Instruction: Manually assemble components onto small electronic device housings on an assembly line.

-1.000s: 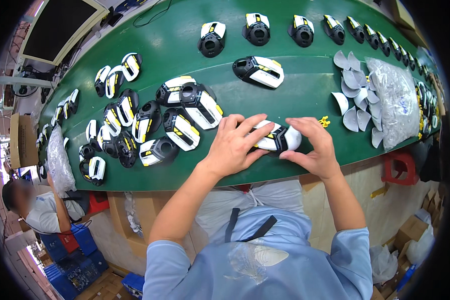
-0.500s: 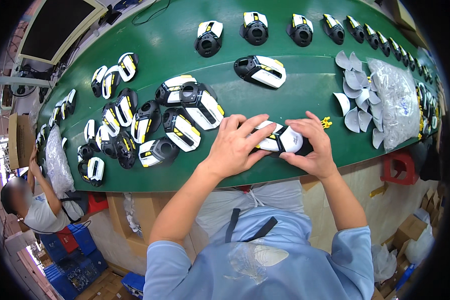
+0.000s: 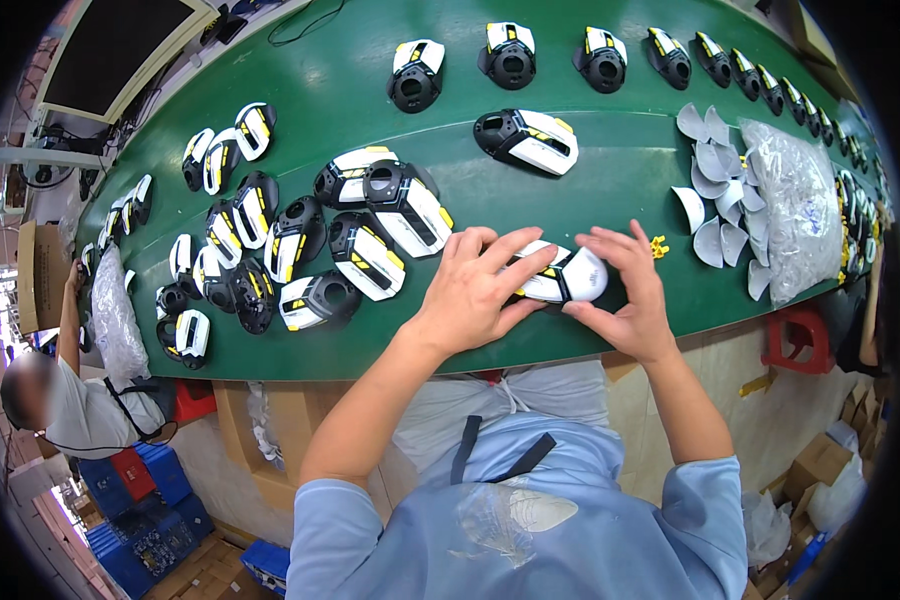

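Observation:
My left hand (image 3: 485,287) is closed round a white, black and yellow plastic shell (image 3: 541,288) near the table's front edge. A smooth white curved cap (image 3: 586,276) sits at the shell's right end. My right hand (image 3: 630,295) is beside the cap, its thumb close to the lower edge and its fingers spread above, apart from it. Just beyond that hand lies a small yellow plastic part (image 3: 658,247). Another shell (image 3: 527,141) rests farther back on the green table. The underside of the held shell is hidden.
Several shells (image 3: 367,256) cluster on the left, and a row (image 3: 510,57) runs along the back. Loose white caps (image 3: 712,168) lie beside a clear plastic bag (image 3: 792,210) on the right. A co-worker (image 3: 85,400) sits far left; a red stool (image 3: 802,338) stands right.
My right fingers have spread and lifted off the white cap. The left hand keeps its hold on the shell. At far left, the co-worker's arm has stretched farther forward.

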`<state>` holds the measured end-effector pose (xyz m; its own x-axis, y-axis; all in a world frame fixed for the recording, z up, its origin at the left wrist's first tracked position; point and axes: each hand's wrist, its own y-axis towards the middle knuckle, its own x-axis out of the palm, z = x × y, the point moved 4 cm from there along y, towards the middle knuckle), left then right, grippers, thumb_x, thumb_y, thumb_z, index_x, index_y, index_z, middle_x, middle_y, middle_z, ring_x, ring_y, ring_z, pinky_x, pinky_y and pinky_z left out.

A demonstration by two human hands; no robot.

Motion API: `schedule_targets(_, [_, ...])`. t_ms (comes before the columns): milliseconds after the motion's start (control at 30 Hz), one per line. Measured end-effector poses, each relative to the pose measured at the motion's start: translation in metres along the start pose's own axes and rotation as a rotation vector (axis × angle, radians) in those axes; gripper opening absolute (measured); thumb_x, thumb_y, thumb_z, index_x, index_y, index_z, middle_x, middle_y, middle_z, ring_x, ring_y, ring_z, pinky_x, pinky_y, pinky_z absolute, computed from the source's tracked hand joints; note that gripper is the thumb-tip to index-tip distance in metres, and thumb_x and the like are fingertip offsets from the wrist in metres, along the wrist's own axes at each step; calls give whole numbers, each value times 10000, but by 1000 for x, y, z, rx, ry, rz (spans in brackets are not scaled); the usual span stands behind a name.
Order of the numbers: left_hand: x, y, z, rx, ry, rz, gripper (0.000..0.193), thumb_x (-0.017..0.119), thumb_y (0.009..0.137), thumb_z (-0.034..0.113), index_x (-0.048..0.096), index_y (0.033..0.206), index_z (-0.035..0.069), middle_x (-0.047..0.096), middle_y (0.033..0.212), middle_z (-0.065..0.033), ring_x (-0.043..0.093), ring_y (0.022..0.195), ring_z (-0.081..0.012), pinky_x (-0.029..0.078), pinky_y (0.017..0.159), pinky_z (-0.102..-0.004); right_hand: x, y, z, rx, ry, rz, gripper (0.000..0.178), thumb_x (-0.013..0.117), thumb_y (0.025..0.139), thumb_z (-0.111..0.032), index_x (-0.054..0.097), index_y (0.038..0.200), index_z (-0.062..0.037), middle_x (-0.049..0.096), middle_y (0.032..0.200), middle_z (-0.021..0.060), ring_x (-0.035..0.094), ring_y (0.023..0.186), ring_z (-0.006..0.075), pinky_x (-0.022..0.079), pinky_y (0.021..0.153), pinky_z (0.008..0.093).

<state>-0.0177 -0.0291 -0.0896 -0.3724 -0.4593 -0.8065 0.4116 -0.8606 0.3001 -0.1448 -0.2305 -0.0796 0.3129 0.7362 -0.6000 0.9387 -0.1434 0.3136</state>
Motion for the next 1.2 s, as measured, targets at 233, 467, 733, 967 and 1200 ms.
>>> schedule_targets(233, [0, 0, 0, 0, 1, 5, 712, 920, 766, 247, 729, 1452, 241, 646, 1546, -15, 582, 1152, -327, 484, 1044, -475, -1, -4, 5, -6, -167, -153, 698, 953, 791, -328, 703, 1399, -95, 751, 1415, 99, 641, 1414, 345, 267, 1313, 654])
schedule_targets(467, [0, -1, 0, -13, 1, -4, 716, 921, 767, 257, 726, 1456, 247, 647, 1549, -20, 587, 1160, -327, 482, 1052, -489, 1, -7, 6, 38, 13, -26, 744, 919, 825, -307, 623, 1471, -89, 734, 1445, 103, 648, 1406, 344, 261, 1322, 644])
schedule_targets(733, [0, -2, 1, -21, -7, 11, 723, 920, 768, 253, 719, 1463, 245, 648, 1541, -23, 587, 1164, -328, 484, 1047, -493, 0, -4, 7, -20, -162, -177, 746, 900, 844, -288, 611, 1500, -81, 709, 1491, 94, 620, 1436, 338, 271, 1326, 633])
schedule_targets(967, [-1, -1, 2, -24, -22, -1, 729, 925, 769, 241, 714, 1466, 241, 649, 1534, -27, 584, 1166, -322, 480, 1041, -488, -6, -23, 33, 257, 716, 210, 947, 837, 914, -124, 310, 1695, -28, 565, 1615, 251, 532, 1514, 320, 369, 1288, 455])
schedule_targets(1200, [0, -1, 1, -26, -32, -3, 727, 923, 778, 245, 711, 1473, 241, 648, 1536, -24, 583, 1166, -322, 480, 1043, -482, 0, -15, 16, 56, 87, -34, 853, 910, 853, -219, 503, 1577, -23, 704, 1487, 183, 629, 1432, 342, 371, 1276, 558])
